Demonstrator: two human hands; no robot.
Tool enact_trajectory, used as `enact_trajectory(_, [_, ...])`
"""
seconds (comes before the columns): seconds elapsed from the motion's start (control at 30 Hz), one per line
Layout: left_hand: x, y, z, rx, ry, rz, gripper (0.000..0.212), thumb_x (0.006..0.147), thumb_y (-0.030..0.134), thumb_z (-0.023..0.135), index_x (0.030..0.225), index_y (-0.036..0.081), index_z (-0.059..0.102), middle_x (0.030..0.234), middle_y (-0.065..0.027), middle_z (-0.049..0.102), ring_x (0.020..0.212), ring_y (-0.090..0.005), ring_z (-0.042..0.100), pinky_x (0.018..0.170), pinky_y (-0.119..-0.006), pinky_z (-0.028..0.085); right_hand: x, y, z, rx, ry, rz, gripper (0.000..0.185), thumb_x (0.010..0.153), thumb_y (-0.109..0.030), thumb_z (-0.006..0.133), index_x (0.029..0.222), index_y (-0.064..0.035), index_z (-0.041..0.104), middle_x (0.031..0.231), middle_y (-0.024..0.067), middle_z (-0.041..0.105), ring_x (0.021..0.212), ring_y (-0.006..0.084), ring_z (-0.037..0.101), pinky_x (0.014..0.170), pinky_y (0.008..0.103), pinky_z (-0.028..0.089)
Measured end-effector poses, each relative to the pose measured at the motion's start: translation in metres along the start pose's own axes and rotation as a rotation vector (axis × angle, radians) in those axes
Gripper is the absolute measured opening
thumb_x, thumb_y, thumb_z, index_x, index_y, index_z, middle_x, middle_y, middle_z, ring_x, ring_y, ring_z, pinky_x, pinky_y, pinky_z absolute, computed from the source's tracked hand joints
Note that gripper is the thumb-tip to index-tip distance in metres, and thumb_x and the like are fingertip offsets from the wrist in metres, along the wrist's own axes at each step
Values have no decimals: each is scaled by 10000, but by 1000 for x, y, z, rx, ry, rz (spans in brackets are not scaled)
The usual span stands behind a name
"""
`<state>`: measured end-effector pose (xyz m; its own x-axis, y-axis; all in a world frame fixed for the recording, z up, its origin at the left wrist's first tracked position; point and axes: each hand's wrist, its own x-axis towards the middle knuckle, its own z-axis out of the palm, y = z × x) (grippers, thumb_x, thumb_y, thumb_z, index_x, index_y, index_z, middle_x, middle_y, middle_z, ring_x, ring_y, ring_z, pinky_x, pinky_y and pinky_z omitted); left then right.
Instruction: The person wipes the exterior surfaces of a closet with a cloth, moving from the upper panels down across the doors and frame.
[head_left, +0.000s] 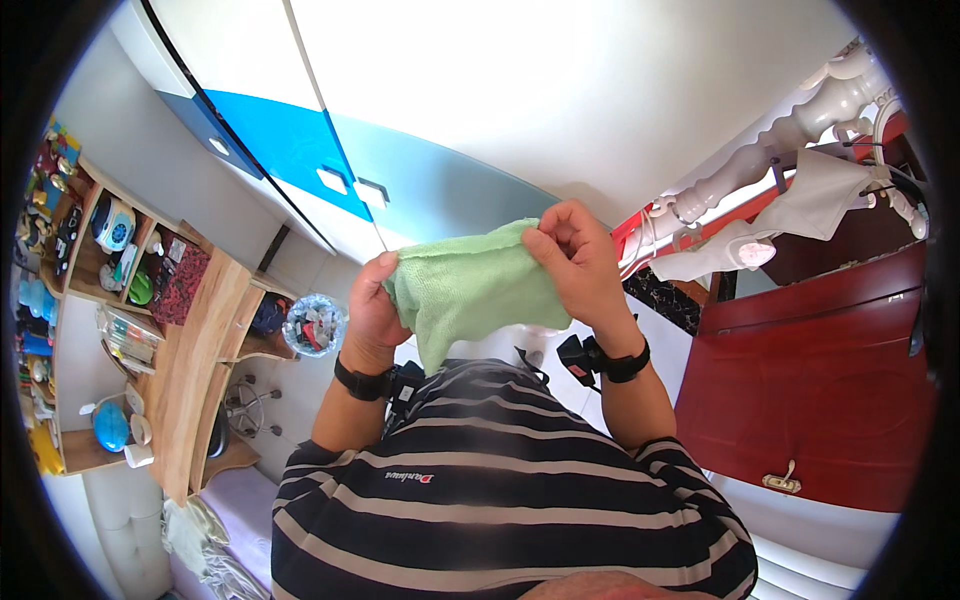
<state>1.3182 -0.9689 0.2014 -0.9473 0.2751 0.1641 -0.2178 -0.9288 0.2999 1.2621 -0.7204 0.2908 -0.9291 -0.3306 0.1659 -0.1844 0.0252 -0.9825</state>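
Observation:
A pale green cloth (476, 289) is stretched between my two hands, in front of my striped shirt. Its near edge droops loosely at the left. My left hand (375, 304) pinches the cloth's left end, thumb on top. At the upper right corner, my right hand (574, 259) grips it between thumb and curled fingers. Beyond the cloth stands a wardrobe with a white and blue-grey door (442, 176). Two door handles, the left one (331, 180) and the right one (371, 193), sit side by side at the seam.
A wooden desk (191, 360) with shelves of small items runs along the left. Beside it are a lined waste bin (315, 326) and a wheeled chair base (251, 405). At right are a red door (802, 397) and a white turned post (776, 139) with hanging fabric (802, 199).

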Motion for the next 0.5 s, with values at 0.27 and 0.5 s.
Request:
enact_trajectory(0.27, [0, -5, 50, 347, 38, 378, 665, 1064, 453, 353, 1419, -94, 481, 1377, -282, 587, 1241, -397, 611, 1073, -518, 477, -1, 18, 8, -151, -119, 39, 219, 981, -193, 702, 1092, -30, 607, 872, 10, 646, 698, 56, 558, 612, 253, 446])
enact_trajectory(0.5, [-9, -12, 81, 815, 116, 505, 842, 945, 482, 659, 1450, -144, 408, 1366, -239, 587, 1223, -309, 619, 1027, -402, 496, -15, 23, -3, -63, -54, 79, 256, 957, -157, 726, 1138, -12, 618, 933, 55, 674, 697, 83, 590, 616, 261, 471])
